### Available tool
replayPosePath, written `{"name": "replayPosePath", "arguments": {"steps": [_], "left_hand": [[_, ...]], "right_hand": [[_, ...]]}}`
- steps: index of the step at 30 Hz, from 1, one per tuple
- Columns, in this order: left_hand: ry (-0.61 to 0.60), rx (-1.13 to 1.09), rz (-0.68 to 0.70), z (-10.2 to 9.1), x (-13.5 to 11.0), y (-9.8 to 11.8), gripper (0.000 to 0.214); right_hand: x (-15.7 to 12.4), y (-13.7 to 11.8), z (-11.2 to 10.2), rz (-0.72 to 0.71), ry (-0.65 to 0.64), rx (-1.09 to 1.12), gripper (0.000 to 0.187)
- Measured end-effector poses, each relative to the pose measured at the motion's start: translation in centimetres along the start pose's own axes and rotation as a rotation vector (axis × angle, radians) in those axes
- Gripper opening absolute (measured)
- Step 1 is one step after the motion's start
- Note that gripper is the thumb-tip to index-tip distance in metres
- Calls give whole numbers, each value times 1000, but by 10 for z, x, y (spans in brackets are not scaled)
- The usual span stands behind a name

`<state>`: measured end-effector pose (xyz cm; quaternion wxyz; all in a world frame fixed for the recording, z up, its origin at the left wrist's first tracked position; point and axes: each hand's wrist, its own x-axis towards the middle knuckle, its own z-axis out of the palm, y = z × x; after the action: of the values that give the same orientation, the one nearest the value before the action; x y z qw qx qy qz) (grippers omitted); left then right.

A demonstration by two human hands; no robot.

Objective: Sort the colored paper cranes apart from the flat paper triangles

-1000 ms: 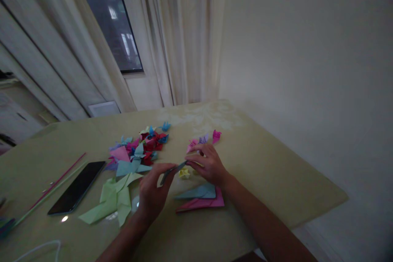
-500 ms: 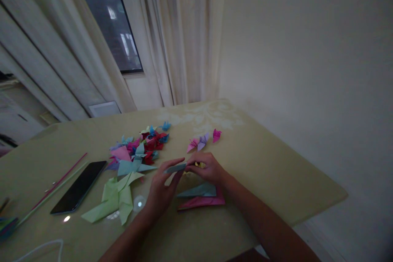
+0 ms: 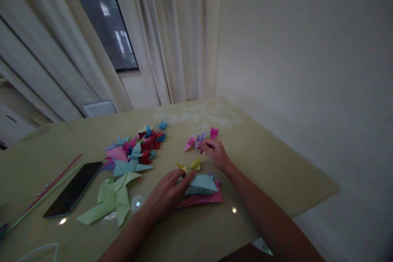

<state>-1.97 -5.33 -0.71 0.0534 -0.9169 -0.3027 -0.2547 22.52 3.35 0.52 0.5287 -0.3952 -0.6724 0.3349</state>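
Observation:
My left hand (image 3: 167, 192) is low over the table, its fingers closed at the left end of a light-blue folded paper (image 3: 201, 184). That paper lies on a pink folded paper (image 3: 201, 200); its left end is hidden by the hand. Further forward, my right hand (image 3: 215, 153) has its fingertips pinched at the near wing of a small purple paper crane (image 3: 201, 136). Beside this stand a pink paper crane (image 3: 190, 143) on the left and a magenta one (image 3: 214, 132) behind to the right. Two small yellow paper pieces (image 3: 195, 164) sit between my hands.
A heap of coloured paper cranes (image 3: 147, 143) lies left of centre. Nearer are a large light-green folded paper bird (image 3: 115, 198), a black phone (image 3: 73, 188) and two thin sticks (image 3: 52, 188). A white cable (image 3: 39, 249) runs at lower left. The wall (image 3: 291, 69) borders the table's right side.
My left hand has lowered the light-blue folded paper onto the other folded papers. My right hand has left it and moved forward to the purple crane, uncovering the yellow pieces.

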Motion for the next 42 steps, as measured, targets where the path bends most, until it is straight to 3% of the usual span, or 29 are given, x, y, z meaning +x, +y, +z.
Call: {"name": "replayPosePath", "arguments": {"steps": [6,11,13,19,28,31,36,42], "left_hand": [[-10,-80,-71,9,-1,4,40],[-18,-211,-235,12,1,9,28],[-78,-191,-286,11,1,9,33],[-298,-59,-265,6,1,7,34],[-461,-142,-420,1,9,16,27],[-449,-90,-332,1,9,16,28],[-253,2,-113,-1,7,19,45],[-254,-16,-105,5,8,23,48]], "right_hand": [[-3,0,6,-8,-45,-20,47],[-3,1,8,-17,-63,-17,46],[-3,1,7,-11,-61,-34,46],[-3,0,7,-15,-69,-34,43],[-3,-2,9,6,-87,-22,44],[-4,-1,9,8,-85,-19,43],[-5,1,10,11,-72,-25,42],[-5,0,10,21,-78,-36,39]]}}
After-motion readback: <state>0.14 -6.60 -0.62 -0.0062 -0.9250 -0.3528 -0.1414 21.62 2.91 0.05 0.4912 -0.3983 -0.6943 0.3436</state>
